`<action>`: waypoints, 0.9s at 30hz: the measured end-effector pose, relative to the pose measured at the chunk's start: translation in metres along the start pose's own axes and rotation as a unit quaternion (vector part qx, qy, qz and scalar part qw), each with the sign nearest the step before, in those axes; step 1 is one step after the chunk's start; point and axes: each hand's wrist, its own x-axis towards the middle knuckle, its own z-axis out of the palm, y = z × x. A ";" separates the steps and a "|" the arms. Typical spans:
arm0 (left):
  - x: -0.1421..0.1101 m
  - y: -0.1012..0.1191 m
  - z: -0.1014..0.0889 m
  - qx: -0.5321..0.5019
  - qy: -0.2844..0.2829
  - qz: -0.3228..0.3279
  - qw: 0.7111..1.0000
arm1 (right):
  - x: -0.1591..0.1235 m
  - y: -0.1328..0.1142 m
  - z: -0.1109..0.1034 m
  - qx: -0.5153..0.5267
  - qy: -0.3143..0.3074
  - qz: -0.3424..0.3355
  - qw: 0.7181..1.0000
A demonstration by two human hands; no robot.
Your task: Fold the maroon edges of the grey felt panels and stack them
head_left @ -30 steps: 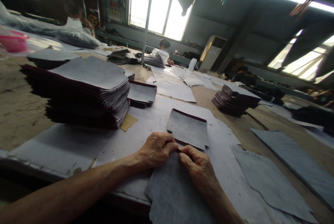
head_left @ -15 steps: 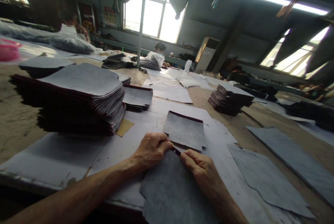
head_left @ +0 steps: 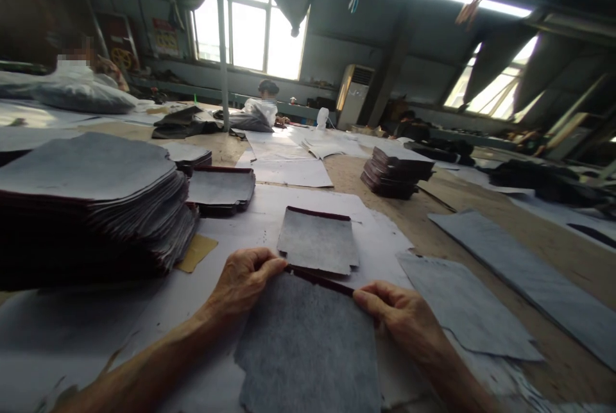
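Twice pinching a sheet (head_left: 312,345), with left hand (head_left: 248,278) and, apart, right hand (head_left: 399,307). Cannot see cut-off end below them.

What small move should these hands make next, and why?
Perhaps run the right hand along the dark edge strip to press it down: the left hand and right pinch near its ends, while its middle has no fingers on it.

Matt, felt-like grey panel (head_left: 312,349) over smooth white paper (head_left: 231,246).
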 end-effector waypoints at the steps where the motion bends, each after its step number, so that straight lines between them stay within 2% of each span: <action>1: 0.000 -0.001 0.000 -0.011 -0.004 -0.012 1.000 | -0.001 -0.001 0.001 0.005 0.010 0.007 1.000; 5: -0.002 -0.005 0.000 -0.095 -0.036 -0.091 0.991 | -0.004 -0.004 -0.001 0.028 0.017 0.036 0.999; 8: -0.004 -0.008 0.001 -0.126 -0.037 -0.123 0.984 | -0.004 -0.004 -0.007 0.064 -0.015 0.046 0.997; 11: -0.003 -0.005 0.000 -0.138 -0.034 -0.117 0.983 | 0.000 -0.007 -0.014 0.081 -0.037 0.031 0.996; 15: 0.016 0.011 -0.008 -0.089 -0.049 -0.080 0.992 | 0.023 -0.021 -0.023 0.057 -0.003 0.004 0.998; 18: 0.049 0.024 -0.010 -0.003 -0.008 -0.044 0.999 | 0.057 -0.033 -0.025 0.031 0.024 0.001 0.999; 21: 0.087 0.027 -0.001 0.057 0.046 -0.032 0.997 | 0.095 -0.036 -0.022 -0.020 0.062 0.007 0.998; 24: 0.114 0.020 0.014 0.127 0.101 -0.025 0.986 | 0.122 -0.027 -0.015 -0.105 0.110 0.007 0.988; 27: 0.124 0.007 0.027 0.180 0.142 -0.020 0.973 | 0.133 -0.012 -0.006 -0.191 0.164 -0.010 0.968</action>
